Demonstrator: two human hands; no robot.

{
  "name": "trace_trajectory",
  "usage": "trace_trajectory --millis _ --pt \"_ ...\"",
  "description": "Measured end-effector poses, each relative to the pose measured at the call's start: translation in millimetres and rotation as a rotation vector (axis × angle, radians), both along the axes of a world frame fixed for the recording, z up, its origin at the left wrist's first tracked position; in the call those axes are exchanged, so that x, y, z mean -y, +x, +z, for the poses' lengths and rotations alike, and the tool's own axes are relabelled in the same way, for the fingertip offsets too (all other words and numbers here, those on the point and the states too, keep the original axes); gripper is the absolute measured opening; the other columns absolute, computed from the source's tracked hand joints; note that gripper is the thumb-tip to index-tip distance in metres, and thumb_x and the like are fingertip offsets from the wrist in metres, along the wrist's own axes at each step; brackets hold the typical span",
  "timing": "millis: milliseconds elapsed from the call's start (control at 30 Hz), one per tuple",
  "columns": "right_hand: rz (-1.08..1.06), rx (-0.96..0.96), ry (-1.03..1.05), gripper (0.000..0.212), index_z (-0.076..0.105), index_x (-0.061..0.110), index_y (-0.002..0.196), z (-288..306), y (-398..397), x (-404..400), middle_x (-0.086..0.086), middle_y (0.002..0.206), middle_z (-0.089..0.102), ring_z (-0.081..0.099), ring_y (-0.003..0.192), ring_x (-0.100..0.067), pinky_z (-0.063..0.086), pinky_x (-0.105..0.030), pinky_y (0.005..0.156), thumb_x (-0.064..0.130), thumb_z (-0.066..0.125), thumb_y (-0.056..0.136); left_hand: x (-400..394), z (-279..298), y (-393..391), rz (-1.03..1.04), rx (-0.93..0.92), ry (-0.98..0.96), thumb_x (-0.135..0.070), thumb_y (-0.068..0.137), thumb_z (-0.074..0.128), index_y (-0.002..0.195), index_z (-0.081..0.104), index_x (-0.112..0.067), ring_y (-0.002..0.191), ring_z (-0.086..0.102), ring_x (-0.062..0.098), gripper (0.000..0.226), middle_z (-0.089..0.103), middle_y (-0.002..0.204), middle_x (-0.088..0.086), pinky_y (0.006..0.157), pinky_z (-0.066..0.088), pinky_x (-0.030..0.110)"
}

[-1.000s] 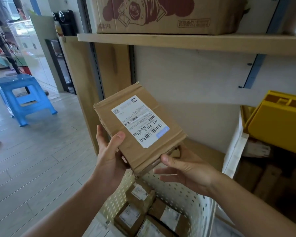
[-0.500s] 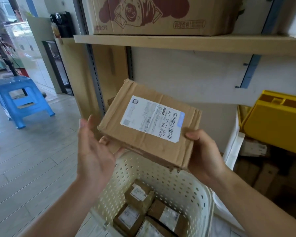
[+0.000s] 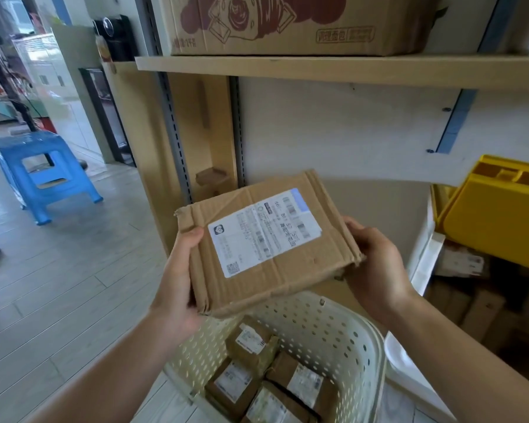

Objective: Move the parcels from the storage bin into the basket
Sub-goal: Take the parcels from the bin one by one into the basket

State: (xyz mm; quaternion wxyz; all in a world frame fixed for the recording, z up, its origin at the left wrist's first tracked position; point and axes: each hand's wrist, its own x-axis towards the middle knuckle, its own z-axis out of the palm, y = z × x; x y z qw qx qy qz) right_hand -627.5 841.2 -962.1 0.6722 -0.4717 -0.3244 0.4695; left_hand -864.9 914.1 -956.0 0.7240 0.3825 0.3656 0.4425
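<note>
Holding the flat brown cardboard parcel with a white label (image 3: pixel 266 239) are both hands now. The left hand (image 3: pixel 177 279) has closed on the parcel's left edge, thumb on top; half a second ago it was open and only near the box. The right hand (image 3: pixel 376 270) grips the right edge, fingers curled round it. The parcel has turned too, and it lies flatter, label up. It hangs just above the far rim of the cream plastic basket with little holes (image 3: pixel 333 334), not inside yet. I think it is ready to go down into the basket.

Counting: one parcel is in the hands. Four small brown parcels (image 3: pixel 266 377) lie in the basket. One yellow plastic bin (image 3: pixel 498 218) sits at the right. One blue plastic stool (image 3: pixel 43 172) stands far left on the floor. One big cardboard box (image 3: pixel 287 22) sits on the wooden shelf (image 3: pixel 333 70) above.
</note>
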Motion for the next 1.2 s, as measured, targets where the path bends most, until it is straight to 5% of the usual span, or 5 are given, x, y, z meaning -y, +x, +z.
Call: trace_trajectory --millis 367,533,667,967,1200 --pt "-0.155 -0.231 -0.117 0.023 0.059 0.006 0.108 0 -17 -5 -0.009 0.088 0.058 0.061 0.079 -0.031 0.060 -0.046 0.088 0.021 0.048 0.095 3 -4 12 0.127 0.186 0.006 -0.043 0.078 0.076 0.145 0.046 -0.022 0.125 0.062 0.033 0.077 0.067 0.134 0.011 0.082 0.059 0.051" --pt "-0.162 -0.093 -0.044 0.027 0.052 0.015 0.089 7 -24 1 0.000 0.091 0.066 0.061 0.089 -0.020 0.050 -0.044 0.092 0.040 0.044 0.098 6 -3 9 0.029 0.125 0.039 -0.066 0.092 0.043 0.104 0.080 -0.023 0.112 0.070 0.032 0.059 0.075 0.116 0.013 0.095 0.052 0.052" --pt "-0.082 0.049 -0.035 0.047 0.061 0.026 0.133 13 -28 7 0.012 0.116 0.072 0.063 0.112 -0.012 0.047 -0.041 0.101 0.055 0.048 0.098 11 -2 13 -0.088 -0.107 0.065 -0.056 0.082 0.055 0.101 0.079 -0.019 0.099 0.075 0.028 0.048 0.076 0.113 0.013 0.076 0.058 0.041" --pt "-0.099 0.296 0.082 0.044 0.042 0.033 0.143 19 -30 17 0.016 0.117 0.070 0.067 0.109 -0.002 0.053 -0.032 0.097 0.014 0.050 0.104 6 -13 12 -0.232 -0.221 0.266 -0.083 0.032 0.083 0.151 0.029 -0.044 0.119 0.067 0.013 0.136 0.064 0.136 -0.007 0.093 0.058 0.038" --pt "-0.053 0.439 0.192 0.058 0.039 0.031 0.153 21 -31 20 0.012 0.133 0.067 0.065 0.121 -0.007 0.056 -0.027 0.098 0.031 0.058 0.098 16 -17 18 -0.209 -0.199 0.333 -0.058 0.077 0.066 0.142 0.049 -0.032 0.119 0.067 0.017 0.072 0.071 0.128 -0.007 0.109 0.046 0.050"
